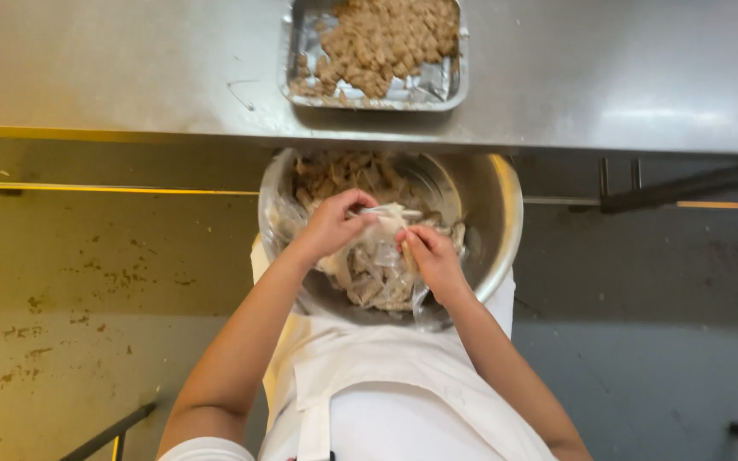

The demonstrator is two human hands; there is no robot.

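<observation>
Where the two hands meet over the steel bowl [499, 224], a clear plastic bag [377, 265] of pale brownish pieces hangs between them, its top drawn up into the fingers and its filled lower part sagging down inside the bowl. The left hand [332, 224] curls over the bag's upper edge from the left, fingers [354, 203] bent and closed on the gathered plastic. The right hand [433, 256] comes in from the right, its fingertips [407, 241] pinched shut on the same white bunched rim, so the bag's mouth lies directly between the two sets of fingers and touches both. More brownish pieces lie loose in the far part of the bowl, behind the bag. The bowl sits close against the person's white apron [369, 376], below the near edge of the surface [130, 68]. That surface is brushed steel, dull and faintly scratched, and carries a foil tray [446, 90] heaped with crumbly brown pieces just beyond the bowl. Under it run dark frame bars [685, 188]. The floor [70, 299] to the left is yellowish and spotted with dark marks; to the right it looks grey-blue.
</observation>
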